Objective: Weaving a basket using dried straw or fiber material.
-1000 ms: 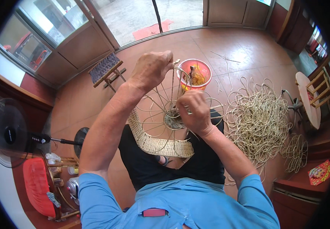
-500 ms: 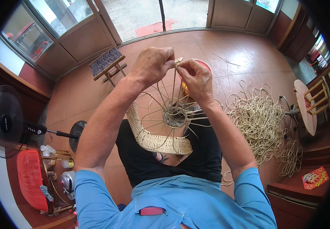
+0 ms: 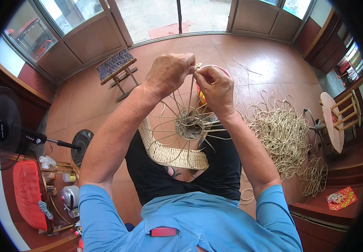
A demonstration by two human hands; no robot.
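woven band [image 3: 175, 157] seems mid-weave, the left hand [image 3: 171, 70] pinching its far end, the right hand [image 3: 218, 87] a cord [image 3: 192, 86] there, next likely needing a snug pull.

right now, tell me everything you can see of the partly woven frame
The partly woven frame looks like plant fibre: thin tan spokes fan from a round centre with something rough and grey-brown in it. A tight cream band curves along its left and near sides; other spokes stand bare. It sits partly over the black trousers in view; whether it rests on them is unclear. The left hand and right hand pinch at its far edge.
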